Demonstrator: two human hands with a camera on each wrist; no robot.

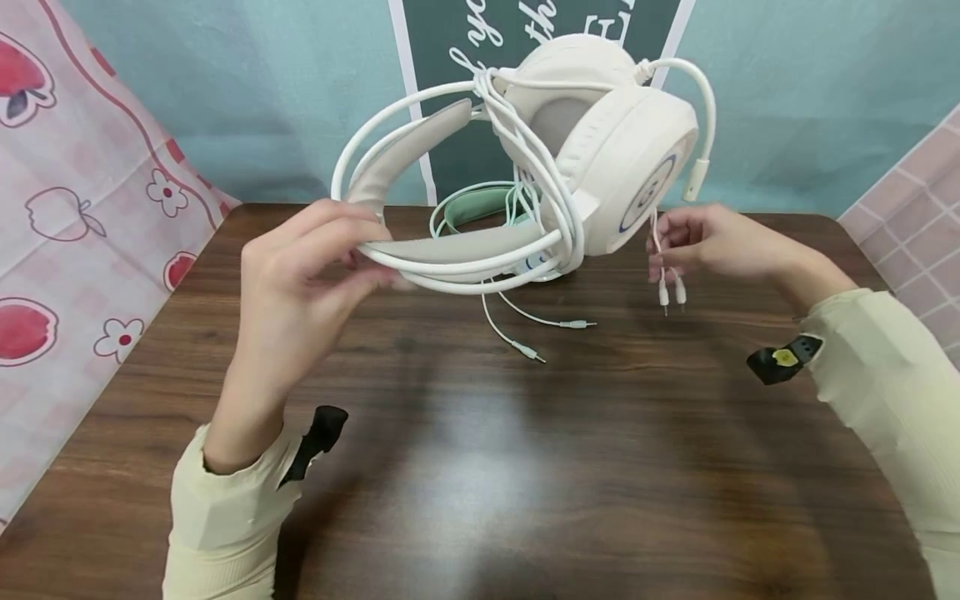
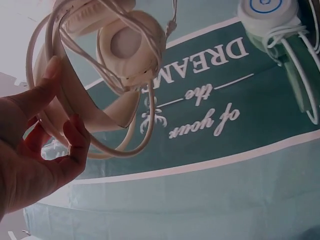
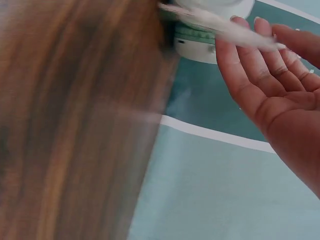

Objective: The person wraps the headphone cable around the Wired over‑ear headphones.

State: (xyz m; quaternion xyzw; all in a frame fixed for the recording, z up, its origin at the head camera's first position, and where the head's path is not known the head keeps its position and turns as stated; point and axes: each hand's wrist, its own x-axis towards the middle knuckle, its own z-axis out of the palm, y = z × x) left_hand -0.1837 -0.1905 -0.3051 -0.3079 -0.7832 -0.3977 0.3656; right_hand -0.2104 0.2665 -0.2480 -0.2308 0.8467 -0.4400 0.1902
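Observation:
A white over-ear headset (image 1: 637, 167) with a boom microphone (image 1: 705, 125) is held up above the far part of the table, its cable wound around it. My left hand (image 1: 300, 275) grips the headband (image 1: 450, 250), thumb on one side and fingers on the other, as the left wrist view also shows. At the right my right hand (image 1: 705, 242) pinches the cable's end, and two jack plugs (image 1: 672, 293) dangle below the fingers. In the right wrist view that cable (image 3: 235, 30) is blurred. Behind the white headset, a green-and-white headset (image 1: 480, 206) is partly hidden.
The second headset's two plugs (image 1: 532, 350) lie on the dark wooden table (image 1: 480, 467). A teal cloth (image 1: 810, 100) with a dark lettered panel hangs behind. Fruit-patterned cloth (image 1: 112, 250) borders the left, pink tile pattern (image 1: 915, 225) the right.

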